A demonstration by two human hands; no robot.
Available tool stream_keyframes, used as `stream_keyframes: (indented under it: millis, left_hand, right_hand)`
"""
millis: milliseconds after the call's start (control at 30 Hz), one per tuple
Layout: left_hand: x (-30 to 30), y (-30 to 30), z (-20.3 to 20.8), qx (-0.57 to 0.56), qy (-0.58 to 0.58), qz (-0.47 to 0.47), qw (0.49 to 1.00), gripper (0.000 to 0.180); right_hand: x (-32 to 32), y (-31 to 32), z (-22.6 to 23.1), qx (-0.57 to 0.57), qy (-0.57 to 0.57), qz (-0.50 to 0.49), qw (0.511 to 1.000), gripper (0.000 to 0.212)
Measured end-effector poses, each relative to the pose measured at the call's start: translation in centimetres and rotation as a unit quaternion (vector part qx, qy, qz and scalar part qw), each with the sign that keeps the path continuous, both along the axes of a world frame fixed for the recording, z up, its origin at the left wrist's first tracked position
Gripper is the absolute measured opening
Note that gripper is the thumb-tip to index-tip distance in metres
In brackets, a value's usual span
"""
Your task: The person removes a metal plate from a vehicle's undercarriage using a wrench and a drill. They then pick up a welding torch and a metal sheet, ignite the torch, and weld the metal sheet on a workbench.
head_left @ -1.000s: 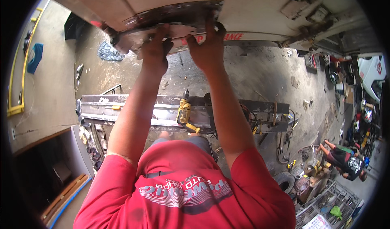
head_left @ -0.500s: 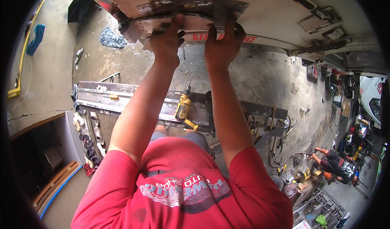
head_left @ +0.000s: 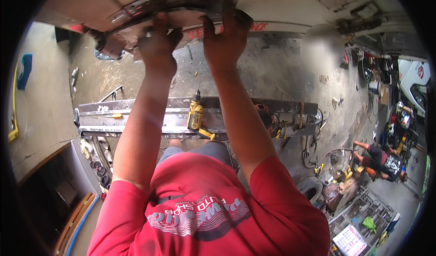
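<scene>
Metal plate (head_left: pixel 186 20), just one, meets two hands (head_left: pixel 156 49) (head_left: pixel 223 47).

A yellow drill (head_left: pixel 195 116) lies across the long metal worktop (head_left: pixel 177 104), with a small yellow-handled tool (head_left: pixel 117 115) to its left. Rows of shoes (head_left: pixel 97 166) sit at the near left; a blue piece (head_left: pixel 25 71) shows farther left. To the right are a tyre (head_left: pixel 304 186), a wire rack (head_left: pixel 361 206) bearing a green cloth (head_left: pixel 369 224) and a printed sheet (head_left: pixel 349 240), a person (head_left: pixel 388 163) in dark clothes, and, farther off, a white vehicle (head_left: pixel 411 81).

Vehicle workshop: yellow drill (head_left: pixel 195 115), tyre (head_left: pixel 313 182), white vehicle (head_left: pixel 408 78).
</scene>
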State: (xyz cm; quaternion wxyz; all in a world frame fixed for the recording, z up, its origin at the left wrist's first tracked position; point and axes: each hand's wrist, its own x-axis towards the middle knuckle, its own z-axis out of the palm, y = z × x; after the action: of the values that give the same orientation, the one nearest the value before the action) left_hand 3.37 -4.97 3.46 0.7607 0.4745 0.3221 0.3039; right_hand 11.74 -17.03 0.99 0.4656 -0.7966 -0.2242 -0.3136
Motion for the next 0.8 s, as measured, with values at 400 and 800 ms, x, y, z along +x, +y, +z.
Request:
stream_keyframes:
  millis: [400,800]
  left_hand:
    - [-0.6,2.2,-2.3,0.18,0.052,-0.105,0.977,0.076]
    - [-0.5,1.9,0.1,0.075,0.003,-0.183,0.98,0.084]
  right_hand:
    - [-0.2,-0.7,0.7,0.027,0.038,-0.012,0.999,0.07]
    - [-6.9,2.5,-3.5,0.192,0.129,0.037,0.972,0.073]
